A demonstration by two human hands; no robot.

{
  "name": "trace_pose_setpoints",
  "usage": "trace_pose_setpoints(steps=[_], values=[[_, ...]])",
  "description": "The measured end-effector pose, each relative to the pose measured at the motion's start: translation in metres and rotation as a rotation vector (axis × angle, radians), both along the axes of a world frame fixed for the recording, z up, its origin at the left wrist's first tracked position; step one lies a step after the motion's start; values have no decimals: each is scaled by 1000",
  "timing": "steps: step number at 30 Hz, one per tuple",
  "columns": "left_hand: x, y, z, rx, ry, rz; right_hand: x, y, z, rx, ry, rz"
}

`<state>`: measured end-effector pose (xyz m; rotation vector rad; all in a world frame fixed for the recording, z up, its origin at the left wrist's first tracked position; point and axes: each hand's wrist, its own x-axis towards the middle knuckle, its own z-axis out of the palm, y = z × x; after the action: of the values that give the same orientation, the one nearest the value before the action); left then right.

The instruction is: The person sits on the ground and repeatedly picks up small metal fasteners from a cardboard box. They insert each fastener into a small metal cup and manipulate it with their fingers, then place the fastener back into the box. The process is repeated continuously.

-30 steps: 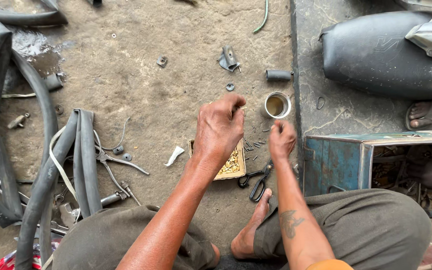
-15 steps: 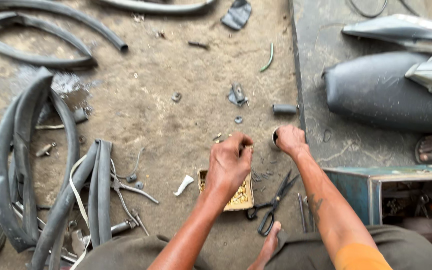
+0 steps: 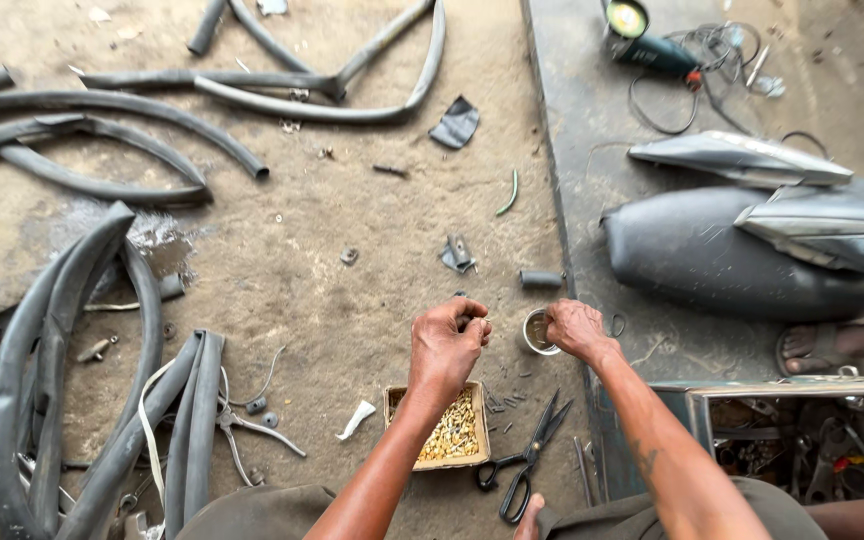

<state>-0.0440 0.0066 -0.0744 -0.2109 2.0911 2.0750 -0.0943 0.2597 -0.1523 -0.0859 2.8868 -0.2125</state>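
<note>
Left hand [image 3: 447, 345] pinches tiny metal part, fingertips closed on it, above small box of brass bits [image 3: 449, 428]. Right hand [image 3: 574, 328] curls over little tin cup [image 3: 536, 331] on dirt floor; finger grip unclear. Part looks light, rigid, easily dropped; fingertip pinch suits. Scissors [image 3: 529, 455] nearby

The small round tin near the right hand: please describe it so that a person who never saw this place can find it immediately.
Start at the grey concrete slab on the right and follow its left edge down toward the person. There the right hand touches a small round tin standing on the dirt ground. Unlike the square cardboard box of small brass-coloured pieces below it, the tin is round, metal and open-topped.
</note>
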Motion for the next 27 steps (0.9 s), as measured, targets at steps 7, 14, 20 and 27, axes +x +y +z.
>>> trace_pose_setpoints(steps=[7, 14, 20, 27], values=[[-20, 4, -1, 188, 6, -32, -1, 16, 89, -82, -134, -61], [-16, 6, 23, 217, 112, -135, 43, -34, 192, -693, 162, 123], [-9, 2, 40, 451, 166, -172, 58, -83, 230, -738, 316, 186], [-1, -12, 70, 538, 126, -141, 64, -88, 247, -795, 334, 139]])
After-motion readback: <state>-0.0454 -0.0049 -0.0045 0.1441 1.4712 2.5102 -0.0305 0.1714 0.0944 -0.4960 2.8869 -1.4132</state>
